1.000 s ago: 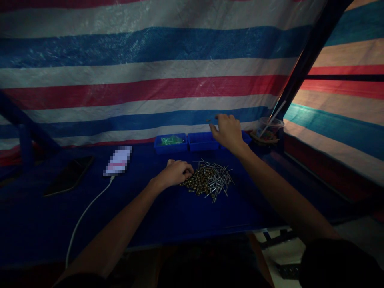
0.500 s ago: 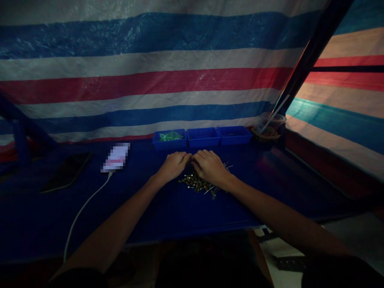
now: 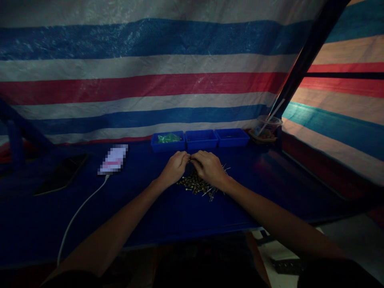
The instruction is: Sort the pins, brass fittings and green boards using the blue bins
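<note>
Your left hand [image 3: 174, 167] and right hand [image 3: 210, 167] met, fingers pinched on a small piece [image 3: 189, 159] too dim to identify, above the far side of the desk's [image 3: 174, 218] metal pile [image 3: 195, 185], jumbled pins [image 3: 211, 195] nearer your right.

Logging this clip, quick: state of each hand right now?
Left hand: closed, seemingly on a small piece too dark to identify.
Right hand: closed; whether it holds anything can't be told.

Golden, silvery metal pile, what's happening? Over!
Bare left hand, bare right hand close together, grip unclear. Golden, silvery metal pile on blue table. Right hand hides part.
</note>
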Available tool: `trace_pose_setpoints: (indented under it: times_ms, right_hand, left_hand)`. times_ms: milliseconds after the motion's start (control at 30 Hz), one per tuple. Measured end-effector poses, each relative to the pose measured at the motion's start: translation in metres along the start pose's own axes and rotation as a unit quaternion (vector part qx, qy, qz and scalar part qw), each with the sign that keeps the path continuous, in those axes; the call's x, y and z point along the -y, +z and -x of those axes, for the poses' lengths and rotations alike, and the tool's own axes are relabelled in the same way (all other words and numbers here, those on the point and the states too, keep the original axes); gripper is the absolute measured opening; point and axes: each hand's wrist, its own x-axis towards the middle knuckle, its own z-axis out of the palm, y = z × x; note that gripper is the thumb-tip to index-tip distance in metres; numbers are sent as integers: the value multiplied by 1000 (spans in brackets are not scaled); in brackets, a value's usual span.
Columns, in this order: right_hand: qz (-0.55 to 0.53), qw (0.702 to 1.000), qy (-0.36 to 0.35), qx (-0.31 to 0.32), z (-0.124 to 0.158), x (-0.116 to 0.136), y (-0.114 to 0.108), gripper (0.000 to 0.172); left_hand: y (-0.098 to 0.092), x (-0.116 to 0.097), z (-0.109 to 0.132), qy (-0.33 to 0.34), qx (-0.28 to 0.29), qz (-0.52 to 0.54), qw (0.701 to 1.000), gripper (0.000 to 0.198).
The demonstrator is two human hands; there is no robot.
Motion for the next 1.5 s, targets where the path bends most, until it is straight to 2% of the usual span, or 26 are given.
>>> trace_pose_setpoints:
  times_ms: [167,267,467,567,633,700,767,867,967,1067,1267,1367,1500]
  right_hand:
    - [-83,996,26,-33,-2,-6,4,15]
    - [-122,987,35,-99,-7,-14,-2,14]
    - [-74,948,22,-309,-24,-26,-49,16]
    - [-7,933,54,-355,-44,-35,-67,17]
    - [54,942,99,-316,-60,-45,-68,18]
    - [116,958,136,-226,-69,-54,-60,22]
    - [154,969,149,-121,-66,-59,-46,27]
    - [107,988,109,2,-40,-52,-21,29]
    - [20,996,35,80,-11,-38,-3,25]
    - [-30,995,12,99,1,-28,7,22]
    - [-50,995,23,85,-4,-32,12,20]
    - [-53,996,18,75,-3,-34,8,19]
    - [-79,995,-8,64,-3,-30,2,18]
  left_hand:
    - [-5,0,-2,20,-1,17,1000,34]
    - [-9,0,-3,10,26,-2,1000,35]
    - [-8,-3,2,-25,148,-109,983,24]
    - [-5,-3,4,-26,181,-138,973,24]
    - [-3,-2,4,-26,184,-141,972,23]
    - [-1,0,4,-26,181,-137,974,21]
    - [1,2,4,-27,173,-136,975,23]
    - [3,3,3,-24,159,-135,978,26]
    - [3,3,4,-22,142,-148,978,26]
    - [0,1,5,-30,139,-176,974,23]
    - [-2,-1,7,-6,163,-193,968,20]
    - [0,-3,7,-1,148,-174,973,16]
    - [-3,-5,2,-41,107,-125,986,18]
